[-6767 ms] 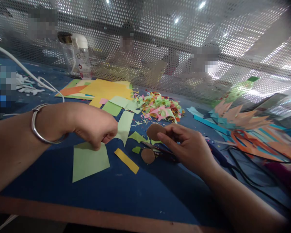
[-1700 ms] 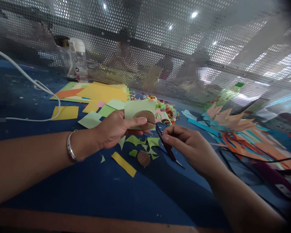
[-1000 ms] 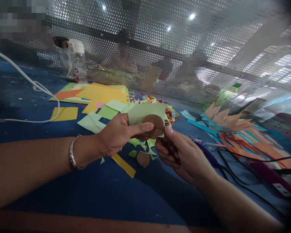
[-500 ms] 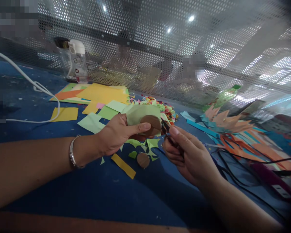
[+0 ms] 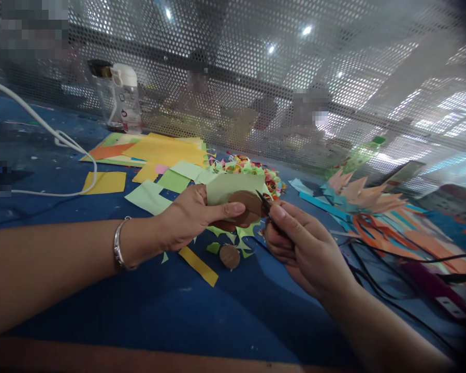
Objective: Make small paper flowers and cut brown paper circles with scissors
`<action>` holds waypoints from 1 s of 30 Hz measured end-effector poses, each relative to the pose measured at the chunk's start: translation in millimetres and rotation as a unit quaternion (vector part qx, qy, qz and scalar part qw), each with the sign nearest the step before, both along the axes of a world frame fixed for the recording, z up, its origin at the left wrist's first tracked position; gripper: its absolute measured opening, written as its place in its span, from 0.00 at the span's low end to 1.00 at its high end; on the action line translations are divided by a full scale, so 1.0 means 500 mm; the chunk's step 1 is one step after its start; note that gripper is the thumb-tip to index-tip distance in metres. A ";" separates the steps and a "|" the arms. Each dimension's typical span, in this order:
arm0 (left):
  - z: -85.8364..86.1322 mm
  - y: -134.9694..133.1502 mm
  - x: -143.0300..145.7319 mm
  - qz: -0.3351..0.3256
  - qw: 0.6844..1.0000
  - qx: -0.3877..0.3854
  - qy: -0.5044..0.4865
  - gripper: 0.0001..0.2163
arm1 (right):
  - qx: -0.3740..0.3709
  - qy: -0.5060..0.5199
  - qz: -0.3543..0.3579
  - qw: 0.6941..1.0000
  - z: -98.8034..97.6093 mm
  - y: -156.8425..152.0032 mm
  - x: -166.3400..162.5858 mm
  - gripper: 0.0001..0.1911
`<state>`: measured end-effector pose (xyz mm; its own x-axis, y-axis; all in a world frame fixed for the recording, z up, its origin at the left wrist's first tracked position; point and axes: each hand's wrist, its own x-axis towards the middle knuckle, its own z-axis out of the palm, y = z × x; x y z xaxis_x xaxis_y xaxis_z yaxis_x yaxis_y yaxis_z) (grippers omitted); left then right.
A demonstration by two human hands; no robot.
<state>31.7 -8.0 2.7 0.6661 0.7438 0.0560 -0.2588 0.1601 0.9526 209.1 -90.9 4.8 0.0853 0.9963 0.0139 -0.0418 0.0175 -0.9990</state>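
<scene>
My left hand (image 5: 196,210) pinches a light green paper sheet (image 5: 233,184) together with a round brown disc (image 5: 252,206), the thumb lying over the disc. In my right hand (image 5: 295,233) are dark scissors (image 5: 266,203), their blades at the right edge of the paper beside the disc. The handles are mostly hidden in the fingers. On the table below lie a second brown disc (image 5: 230,256), a yellow paper strip (image 5: 199,266) and several green paper scraps (image 5: 213,248).
Stacked coloured paper (image 5: 166,150) and a heap of small clippings (image 5: 248,166) lie behind my hands. Bottles (image 5: 127,98) stand by the perforated screen (image 5: 233,67). Right are folded paper pieces (image 5: 357,189), black cables (image 5: 376,280) and a purple power strip (image 5: 431,287). A white cable (image 5: 39,116) loops at left.
The green paper and the disc have shifted slightly right and down in my left hand. The scissor blades now sit closer against the disc's upper right edge.
</scene>
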 end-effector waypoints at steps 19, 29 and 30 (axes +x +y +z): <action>-0.006 0.007 -0.001 0.001 1.000 0.011 0.000 0.15 | 0.007 -0.027 0.009 1.000 0.000 0.002 0.008 0.19; -0.009 0.008 0.001 -0.008 1.000 0.004 -0.012 0.12 | 0.011 -0.039 0.013 0.999 -0.001 0.002 0.010 0.19; -0.009 0.008 0.001 -0.005 1.000 0.008 -0.008 0.12 | 0.012 -0.043 0.013 0.999 -0.002 0.002 0.011 0.19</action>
